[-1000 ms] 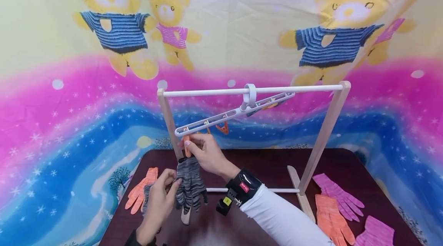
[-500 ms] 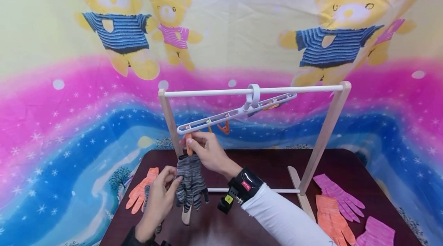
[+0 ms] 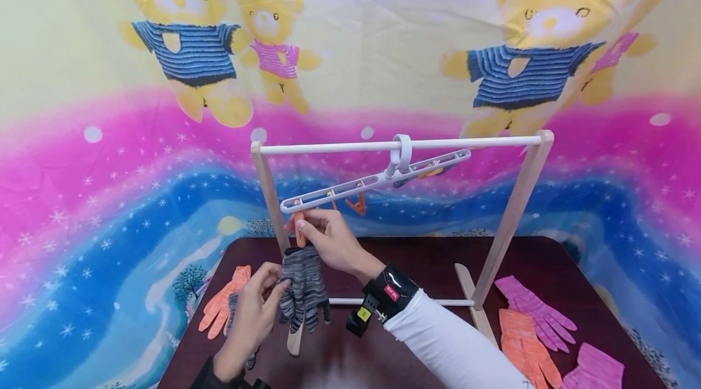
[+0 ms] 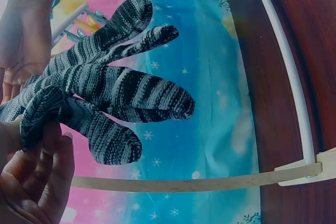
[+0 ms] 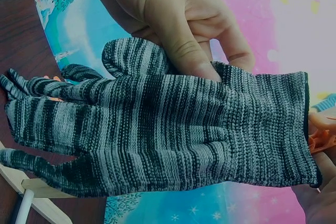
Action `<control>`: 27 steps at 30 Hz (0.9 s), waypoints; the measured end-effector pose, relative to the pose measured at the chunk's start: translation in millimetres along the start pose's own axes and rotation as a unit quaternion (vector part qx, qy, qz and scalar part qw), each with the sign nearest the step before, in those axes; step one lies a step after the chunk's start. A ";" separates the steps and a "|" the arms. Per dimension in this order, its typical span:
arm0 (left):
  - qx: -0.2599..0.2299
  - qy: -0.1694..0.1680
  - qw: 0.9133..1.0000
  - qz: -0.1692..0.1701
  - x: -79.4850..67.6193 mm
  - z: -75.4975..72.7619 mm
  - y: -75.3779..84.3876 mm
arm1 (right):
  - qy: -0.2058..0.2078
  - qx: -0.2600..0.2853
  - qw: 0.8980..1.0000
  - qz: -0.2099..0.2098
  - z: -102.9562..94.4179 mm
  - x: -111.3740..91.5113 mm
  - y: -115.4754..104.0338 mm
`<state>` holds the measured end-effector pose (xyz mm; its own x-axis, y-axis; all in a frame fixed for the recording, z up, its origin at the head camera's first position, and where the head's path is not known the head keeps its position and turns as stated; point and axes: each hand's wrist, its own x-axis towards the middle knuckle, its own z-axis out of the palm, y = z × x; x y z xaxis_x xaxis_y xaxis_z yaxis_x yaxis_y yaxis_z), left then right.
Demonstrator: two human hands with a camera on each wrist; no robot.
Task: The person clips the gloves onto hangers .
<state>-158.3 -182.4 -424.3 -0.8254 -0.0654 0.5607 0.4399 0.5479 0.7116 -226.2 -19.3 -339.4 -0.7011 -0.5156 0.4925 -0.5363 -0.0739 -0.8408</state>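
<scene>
A black-and-grey striped knit glove [image 3: 304, 282] hangs fingers down below the left end of the white clip hanger [image 3: 339, 192]. My right hand [image 3: 335, 243] pinches an orange clothespin [image 3: 299, 232] at the glove's cuff. Seen from the right wrist, that clothespin [image 5: 321, 141] is right at the cuff edge, partly covered by fingers. My left hand [image 3: 256, 302] pinches the glove's side between thumb and fingers. The left wrist view has this hand [image 4: 44, 171] at the thumb of the glove [image 4: 115, 85], whose fingers spread outward.
The hanger hooks over the white rod [image 3: 334, 147] of a wooden stand [image 3: 510, 218]. More clips, including an orange one [image 3: 358, 203], hang from it. Orange [image 3: 226, 301] and grey gloves lie left on the dark table [image 3: 416, 346]; pink [image 3: 537, 313] and orange gloves [image 3: 526, 346] lie right.
The hanger and its hook have shifted slightly right, and the right hand with the clothespin and glove has risen a little. Both hands keep their grips.
</scene>
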 end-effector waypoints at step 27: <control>0.003 -0.010 1.000 -0.021 8.2 -12.9 15.9 | -0.033 0.007 0.999 0.002 5.0 -0.2 7.1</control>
<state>-153.5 -184.9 -402.9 -0.8500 -0.0720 0.5218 0.4026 0.5499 0.7317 -227.5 -24.0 -346.6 -0.6705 -0.5703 0.4745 -0.5270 -0.0841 -0.8457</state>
